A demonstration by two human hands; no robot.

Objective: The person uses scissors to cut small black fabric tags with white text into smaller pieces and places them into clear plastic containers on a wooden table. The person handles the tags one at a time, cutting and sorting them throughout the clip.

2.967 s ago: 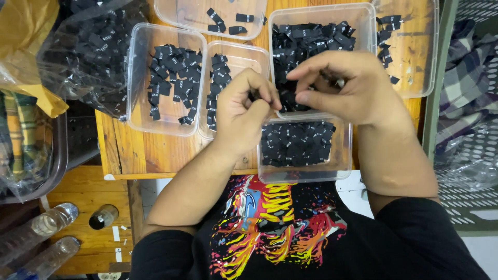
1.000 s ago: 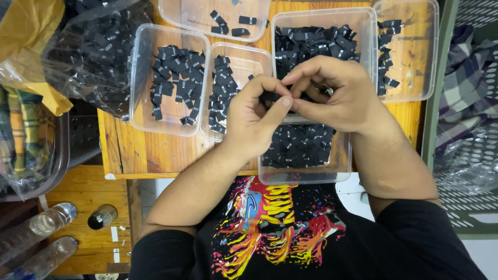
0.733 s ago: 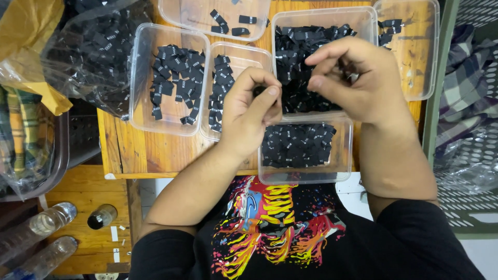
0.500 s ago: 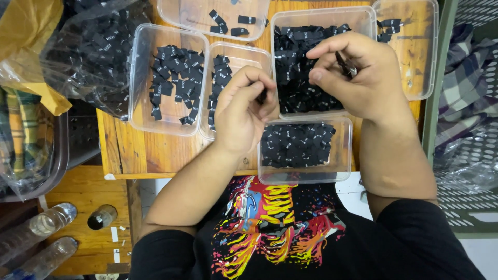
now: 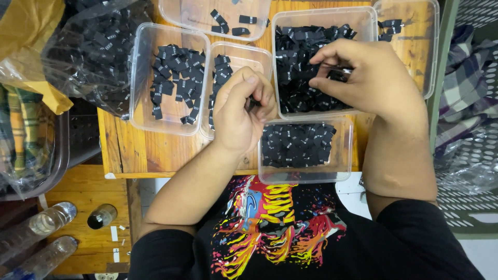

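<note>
Hands first: your left hand (image 5: 239, 111) is curled into a loose fist over the narrow clear tub (image 5: 232, 57) in the middle of the wooden table (image 5: 150, 153), thumb pressed against the bent fingers, and a bit of black shows between them, though you cannot tell from this view whether a tag is really pinched there. Your right hand (image 5: 363, 78) reaches over the large clear tub (image 5: 324, 18) heaped with small black fabric tags (image 5: 301, 46), its thumb and fingertips closed together on one or more of those tags at the top of the pile. Just below that tub, at the table's near edge, sits another clear tub (image 5: 306, 176) with black tags laid in a flatter layer. Left of your left hand stands a fourth tub (image 5: 142, 78) holding a looser scatter of the same tags, and beyond it a clear plastic bag (image 5: 88, 46) stuffed with more. Two further tubs lie along the far edge, one (image 5: 197, 13) with only a few tags and one at the far right corner (image 5: 420, 46) nearly bare. Empty plastic bottles (image 5: 41, 223) lie on the lower surface at your left.
</note>
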